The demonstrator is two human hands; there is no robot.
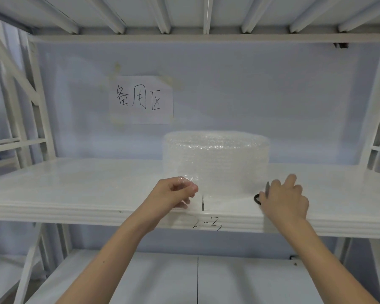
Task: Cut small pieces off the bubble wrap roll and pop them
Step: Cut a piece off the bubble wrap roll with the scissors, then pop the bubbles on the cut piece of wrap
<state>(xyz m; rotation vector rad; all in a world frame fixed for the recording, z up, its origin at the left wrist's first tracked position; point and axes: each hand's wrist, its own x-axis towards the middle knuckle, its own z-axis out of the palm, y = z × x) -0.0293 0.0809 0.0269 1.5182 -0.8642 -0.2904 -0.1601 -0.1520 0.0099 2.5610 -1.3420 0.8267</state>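
A wide roll of clear bubble wrap [215, 159] stands upright on the white shelf [75, 189], near the middle. My left hand [173, 194] is at the roll's lower left front, pinching a small bit of bubble wrap [188, 180] between thumb and fingers. Whether that bit is loose or still joined to the roll I cannot tell. My right hand [285, 198] rests on the shelf at the roll's right side, over a pair of scissors [262, 194]; a black handle loop and a grey blade tip show beside the fingers.
A paper sign with handwritten characters [143, 99] is taped to the back wall above the roll. White rack posts stand at both sides, with a beam overhead. A lower shelf [184, 277] lies below, and "2-3" is written on the shelf's front edge.
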